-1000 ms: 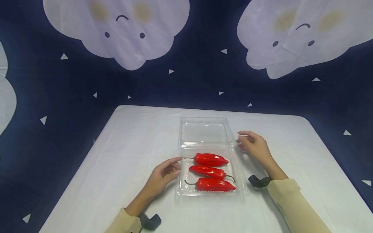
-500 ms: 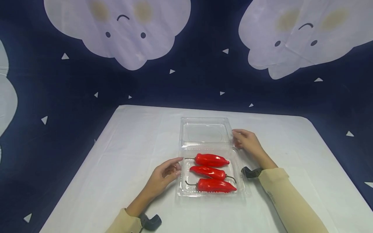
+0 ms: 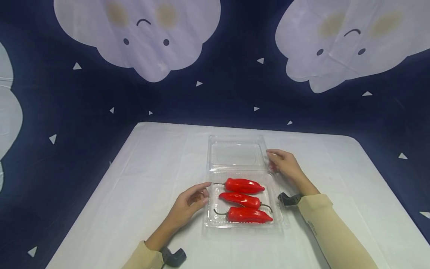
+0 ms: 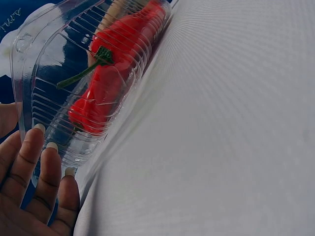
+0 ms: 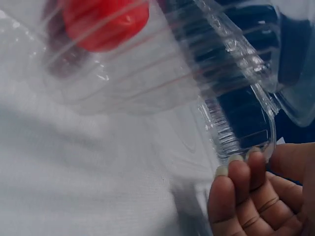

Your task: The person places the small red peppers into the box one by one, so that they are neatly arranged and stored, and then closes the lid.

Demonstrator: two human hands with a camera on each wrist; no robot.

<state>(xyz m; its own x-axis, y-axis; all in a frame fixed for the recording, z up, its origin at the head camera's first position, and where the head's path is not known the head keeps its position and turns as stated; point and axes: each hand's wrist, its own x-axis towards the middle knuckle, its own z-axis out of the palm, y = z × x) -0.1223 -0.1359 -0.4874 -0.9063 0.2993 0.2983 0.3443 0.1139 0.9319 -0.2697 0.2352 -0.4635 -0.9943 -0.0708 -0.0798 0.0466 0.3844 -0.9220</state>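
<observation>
A clear plastic clamshell container [image 3: 242,225] lies unfolded on the table. Its base holds three red peppers: one at the back [image 3: 243,186], one in the middle [image 3: 243,200] with its stem to the right, and one in front [image 3: 248,215]. Behind the base, the clear lid [image 3: 235,154] lies folded back. My left hand [image 3: 188,203] touches the base's left side with fairly straight fingers; in the left wrist view its fingertips [image 4: 51,147] meet the ribbed wall. At the lid's right edge, my right hand [image 3: 285,164] pinches the rim, its fingertips [image 5: 236,169] against the plastic.
White cloth covers the table [image 3: 151,160]. Beyond its far edge hangs a dark blue curtain [image 3: 228,93] printed with clouds and small triangles. A dark camera band sits on each wrist, the right one [image 3: 289,199] close to the container's right side.
My right hand has moved left from beside the container and taken the lid's right edge. My left hand, the container and the peppers have stayed put.
</observation>
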